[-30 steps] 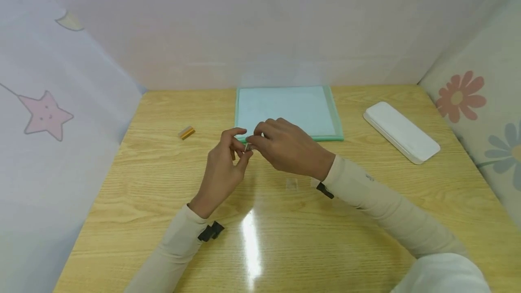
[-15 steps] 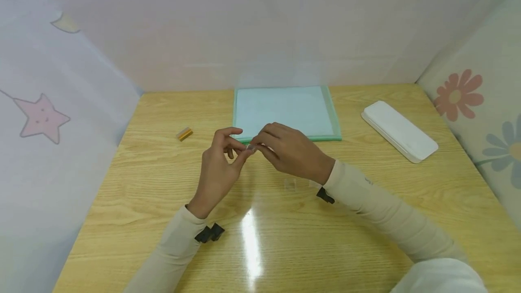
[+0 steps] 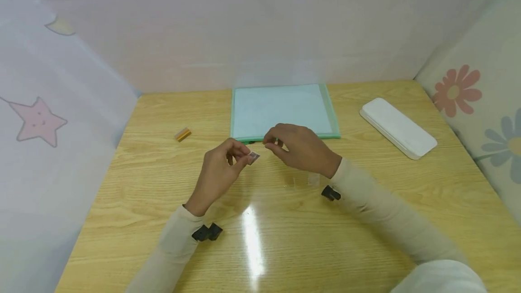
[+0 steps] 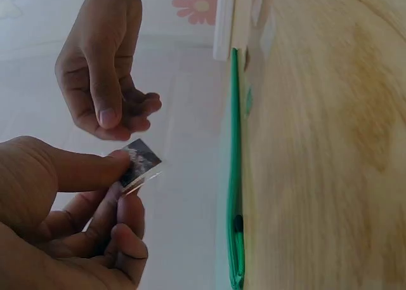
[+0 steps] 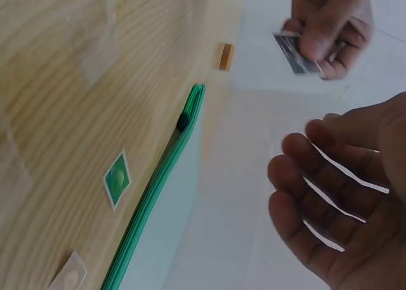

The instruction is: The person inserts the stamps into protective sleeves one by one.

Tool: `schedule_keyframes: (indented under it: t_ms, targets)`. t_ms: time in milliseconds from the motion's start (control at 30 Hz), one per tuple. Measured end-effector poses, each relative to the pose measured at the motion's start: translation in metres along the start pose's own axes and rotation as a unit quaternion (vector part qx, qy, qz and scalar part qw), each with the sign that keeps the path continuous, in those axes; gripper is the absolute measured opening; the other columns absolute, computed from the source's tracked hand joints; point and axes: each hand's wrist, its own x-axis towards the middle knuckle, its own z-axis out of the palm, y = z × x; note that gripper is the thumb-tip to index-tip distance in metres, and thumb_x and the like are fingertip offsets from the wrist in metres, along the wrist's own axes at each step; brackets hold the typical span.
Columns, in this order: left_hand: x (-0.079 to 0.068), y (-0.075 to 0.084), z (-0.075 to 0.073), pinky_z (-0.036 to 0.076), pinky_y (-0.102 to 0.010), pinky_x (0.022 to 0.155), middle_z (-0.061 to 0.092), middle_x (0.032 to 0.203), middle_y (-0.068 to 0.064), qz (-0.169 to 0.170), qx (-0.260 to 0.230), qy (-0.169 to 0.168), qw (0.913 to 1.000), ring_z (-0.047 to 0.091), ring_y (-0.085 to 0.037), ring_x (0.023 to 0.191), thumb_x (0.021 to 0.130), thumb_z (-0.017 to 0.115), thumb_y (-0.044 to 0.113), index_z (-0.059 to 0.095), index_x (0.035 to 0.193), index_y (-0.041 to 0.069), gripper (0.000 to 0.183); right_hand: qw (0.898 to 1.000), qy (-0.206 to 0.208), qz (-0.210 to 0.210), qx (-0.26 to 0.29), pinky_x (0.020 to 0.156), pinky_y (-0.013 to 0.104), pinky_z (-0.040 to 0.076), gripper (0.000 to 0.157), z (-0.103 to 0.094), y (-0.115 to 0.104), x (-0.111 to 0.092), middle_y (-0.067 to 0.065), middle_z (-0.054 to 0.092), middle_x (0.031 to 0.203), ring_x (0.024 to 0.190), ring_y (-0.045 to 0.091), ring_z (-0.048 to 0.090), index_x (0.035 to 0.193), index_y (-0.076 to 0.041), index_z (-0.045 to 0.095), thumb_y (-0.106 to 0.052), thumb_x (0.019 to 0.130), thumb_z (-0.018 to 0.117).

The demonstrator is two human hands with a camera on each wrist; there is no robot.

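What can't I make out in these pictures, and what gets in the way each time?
- Small printed piece: its image is too small in the head view; the left hand covers part of it in the left wrist view.
- Green square: its print is too small to read, right wrist view.
- Pale piece: cut off by the bottom edge, right wrist view.
- White case: its closed top hides the inside, head view.

Pale sleeves, black wrist pieces

Behind the bare fingers (image 5: 295, 150), long cream sleeves begin at the wrists. The left sleeve (image 3: 175, 236) and right sleeve (image 3: 390, 214) are snug, plain and softly creased. By each cuff, on the side facing inward, sits a small angular black piece (image 3: 206, 232). Farthest from the right fingers, white cloth (image 3: 439, 277) rounds over the arm.
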Motion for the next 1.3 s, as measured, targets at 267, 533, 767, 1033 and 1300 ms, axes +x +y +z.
schedule_keyframes:
  t_ms: [267, 533, 767, 1033, 1300]
  targets:
    - [0.006, -0.034, 0.015, 0.052, -0.033, 0.068, 0.064, 0.088, 0.001, -0.092, 0.076, -0.144, 0.9823, 0.060, -0.015, 0.078, 0.095, 0.074, 0.021, 0.065, 0.098, 0.012, 0.013, 0.982, -0.140, 0.124, -0.038, 0.070, 0.031, 0.051, 0.015, -0.010, 0.044, -0.017, -0.005, 0.065, 0.098, 0.082, 0.012, 0.058, 0.111, -0.013, 0.073, -0.020, 0.099, 0.067]
    - [-0.002, -0.024, 0.023, 0.048, -0.037, 0.076, 0.053, 0.104, -0.009, -0.033, 0.196, -0.144, 0.9695, 0.052, -0.024, 0.089, 0.095, 0.074, 0.023, 0.064, 0.108, 0.005, 0.025, 0.966, -0.209, 0.149, -0.033, 0.084, 0.033, 0.052, 0.026, 0.014, 0.059, -0.019, 0.000, 0.061, 0.112, 0.100, 0.017, 0.058, 0.122, -0.013, 0.068, -0.022, 0.098, 0.069]
    - [-0.003, 0.017, 0.058, 0.049, -0.029, 0.077, 0.060, 0.101, -0.003, 0.050, 0.162, -0.224, 0.9597, 0.054, -0.015, 0.088, 0.093, 0.075, 0.033, 0.071, 0.115, 0.007, 0.034, 0.964, -0.209, 0.149, -0.060, 0.083, 0.034, 0.051, 0.028, 0.022, 0.056, -0.019, 0.001, 0.058, 0.112, 0.099, 0.019, 0.056, 0.118, -0.013, 0.066, -0.030, 0.097, 0.070]
    - [-0.004, 0.012, 0.077, 0.046, -0.022, 0.071, 0.056, 0.096, 0.001, 0.122, 0.173, -0.228, 0.9503, 0.048, -0.012, 0.081, 0.090, 0.079, 0.029, 0.072, 0.106, 0.008, 0.026, 0.970, -0.197, 0.134, -0.049, 0.083, 0.033, 0.050, 0.027, 0.027, 0.059, -0.023, 0.000, 0.056, 0.110, 0.098, 0.019, 0.053, 0.117, -0.013, 0.065, -0.029, 0.096, 0.071]
    - [-0.002, 0.009, 0.078, 0.049, -0.019, 0.073, 0.057, 0.097, -0.001, 0.110, 0.106, -0.242, 0.9580, 0.055, -0.010, 0.085, 0.095, 0.073, 0.015, 0.075, 0.110, 0.011, 0.016, 0.975, -0.178, 0.125, -0.041, 0.081, 0.032, 0.049, 0.025, 0.026, 0.059, -0.025, 0.001, 0.056, 0.107, 0.095, 0.019, 0.053, 0.113, -0.011, 0.064, -0.027, 0.096, 0.072]
